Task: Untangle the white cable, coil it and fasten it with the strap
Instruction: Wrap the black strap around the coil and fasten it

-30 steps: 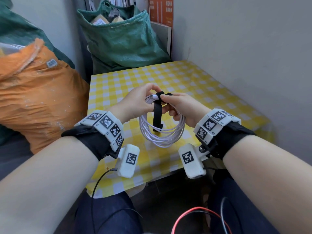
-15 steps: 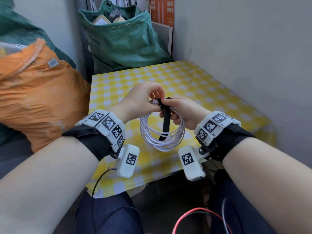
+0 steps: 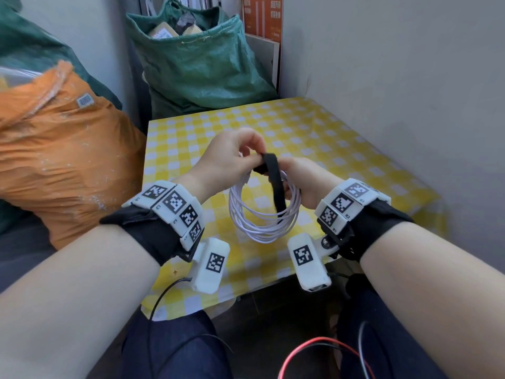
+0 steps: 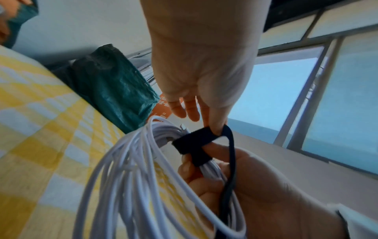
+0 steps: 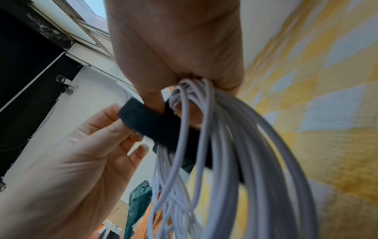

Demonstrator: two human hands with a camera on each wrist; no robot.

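— Both hands up over the yellow-and-white checked tablecloth point(image 3: 314, 127)?
— Yes. Left hand point(image 3: 226, 160) pinches the black fabric strap point(image 3: 274, 184) at its top, thumb and forefinger closed on it.
— Right hand point(image 3: 300, 181)?
— Fingers curled round the coiled white cable point(image 3: 262, 222), gripping the bundle at about 1 o'clock of the loop, strap pressed under them.
— Strap position?
— Wrapped over the top of the coil, loose tail hanging down inside the loop — not closed.
— Coil?
— Hangs in the air between the wrists.
— Background?
— Green woven sack point(image 3: 202, 58) at 12 o'clock, orange sack point(image 3: 60, 149) at 9.
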